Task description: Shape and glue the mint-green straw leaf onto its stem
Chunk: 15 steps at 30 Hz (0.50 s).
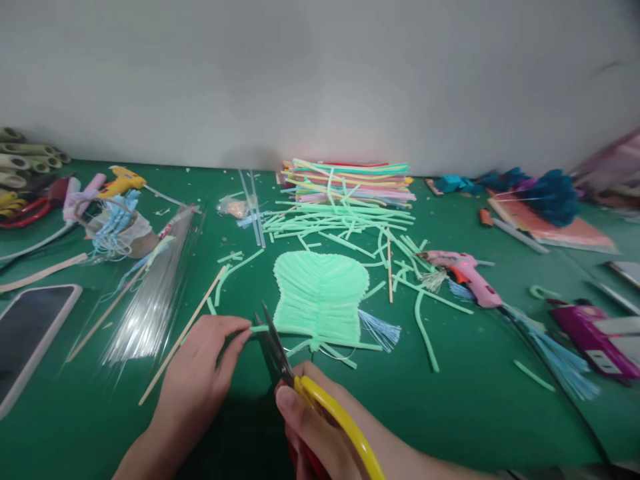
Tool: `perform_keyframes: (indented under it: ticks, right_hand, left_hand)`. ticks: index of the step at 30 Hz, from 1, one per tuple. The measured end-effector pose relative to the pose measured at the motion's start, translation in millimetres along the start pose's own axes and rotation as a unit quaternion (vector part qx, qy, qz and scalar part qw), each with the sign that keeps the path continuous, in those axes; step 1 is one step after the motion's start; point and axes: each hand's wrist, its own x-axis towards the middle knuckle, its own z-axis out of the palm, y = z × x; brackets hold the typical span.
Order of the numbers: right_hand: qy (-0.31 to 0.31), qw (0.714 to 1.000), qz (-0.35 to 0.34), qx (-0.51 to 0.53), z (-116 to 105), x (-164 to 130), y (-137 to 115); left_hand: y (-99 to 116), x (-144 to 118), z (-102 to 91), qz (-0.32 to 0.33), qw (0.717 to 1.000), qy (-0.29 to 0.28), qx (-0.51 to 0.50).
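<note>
Two hands work at the near edge of the green table (475, 413). Left hand (200, 373) has thumb and forefinger pressed together, pinching the end of a pale green strip (259, 328) that sticks out from the woven green piece (320, 293); the pinch appears to hold the strip taut and clear of the blades. Right hand (310, 427) is closed around the yellow handles of the scissors (280, 357), fingers curled through the loops; blades stand slightly parted, tips at the strip, just beside the left fingertips. Woven piece lies flat at table centre, a blue tassel (381, 330) at its lower right corner.

Surroundings: loose green offcuts (425, 330) scatter right and behind; a pink glue gun (463, 270) lies well apart to the right; a phone (30, 333) and clear sleeves (150, 307) crowd the left. Open room remains on the bare green surface to the near right of the hands.
</note>
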Motion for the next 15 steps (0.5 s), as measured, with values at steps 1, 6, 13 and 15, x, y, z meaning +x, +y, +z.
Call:
perform_keyframes:
  ticks: [1,6,13,15]
  right_hand:
    - [-0.005,1.000,0.001,0.000,-0.7,-0.5,-2.0]
    - [0.008,1.000,-0.003,-0.022,1.7,0.7,-3.6]
    - [0.019,1.000,-0.016,-0.009,4.2,7.1,0.4]
    - [0.015,1.000,-0.013,-0.014,3.4,9.2,2.8]
  left_hand:
    - [0.1,-0.3,-0.3,0.000,1.000,-0.001,-0.004]
    - [1.0,-1.7,0.0,0.017,1.000,-0.004,-0.015]
    - [0.6,-1.3,0.2,0.010,1.000,-0.004,-0.020]
    - [-0.3,-1.4,0.1,0.014,1.000,-0.003,-0.016]
